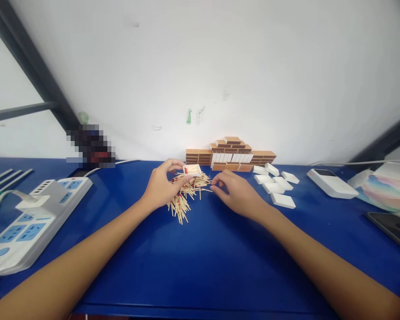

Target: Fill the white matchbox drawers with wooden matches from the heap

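My left hand point(165, 183) grips a small white matchbox tray point(192, 170) between thumb and fingers, tilted so that matches with red heads show inside it. Below and behind the tray lies a loose heap of matches point(183, 200) on the blue table. At the right edge of the heap, my right hand point(231, 189) pinches a matchstick point(205, 190) between thumb and forefinger; the fingertips are close to the heap. Several white matchbox trays point(283, 200) lie scattered just right of my right hand.
Stacked matchboxes point(231, 155) stand against the wall at the back. A power strip point(50, 218) with a plugged-in adapter fills the left side. To the right are a white device point(333, 184), a colourful plastic packet point(383, 186) and a dark phone point(391, 229).
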`<action>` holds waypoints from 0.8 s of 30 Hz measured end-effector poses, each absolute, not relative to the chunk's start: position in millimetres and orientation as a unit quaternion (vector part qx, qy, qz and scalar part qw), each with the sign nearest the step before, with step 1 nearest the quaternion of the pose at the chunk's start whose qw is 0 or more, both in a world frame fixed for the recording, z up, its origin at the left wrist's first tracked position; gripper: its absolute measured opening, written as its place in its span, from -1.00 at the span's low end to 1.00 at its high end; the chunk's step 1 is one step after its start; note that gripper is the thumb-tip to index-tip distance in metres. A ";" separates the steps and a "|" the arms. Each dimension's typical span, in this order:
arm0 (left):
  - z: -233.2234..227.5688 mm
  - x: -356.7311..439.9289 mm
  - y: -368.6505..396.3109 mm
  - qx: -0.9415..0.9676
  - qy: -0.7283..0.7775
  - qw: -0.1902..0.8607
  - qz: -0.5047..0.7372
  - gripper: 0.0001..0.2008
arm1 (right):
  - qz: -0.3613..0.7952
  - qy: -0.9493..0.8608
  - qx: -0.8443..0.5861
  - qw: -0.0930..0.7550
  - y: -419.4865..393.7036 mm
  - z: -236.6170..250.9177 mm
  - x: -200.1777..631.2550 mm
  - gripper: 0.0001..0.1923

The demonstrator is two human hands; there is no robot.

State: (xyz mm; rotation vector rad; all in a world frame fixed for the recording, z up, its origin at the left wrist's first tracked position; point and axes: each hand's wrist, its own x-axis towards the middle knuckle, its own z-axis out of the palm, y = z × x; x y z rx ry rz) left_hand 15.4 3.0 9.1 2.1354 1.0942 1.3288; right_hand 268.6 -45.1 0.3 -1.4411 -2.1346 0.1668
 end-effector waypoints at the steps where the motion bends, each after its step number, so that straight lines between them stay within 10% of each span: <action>1: 8.8 15.1 3.8 0.757 0.392 0.194 0.486 -0.70 | 0.071 -0.798 -0.539 0.261 -43.9 -3.6 267.4 -0.94; 10: 8.4 10.9 9.2 0.742 0.409 0.185 0.498 -0.70 | 0.096 -0.792 -0.578 0.168 -38.8 -7.0 264.3 -0.85; 24: 5.4 34.1 -25.9 0.807 0.349 0.253 0.404 -0.66 | 0.052 -0.821 -0.465 0.327 -57.4 14.7 256.5 -0.92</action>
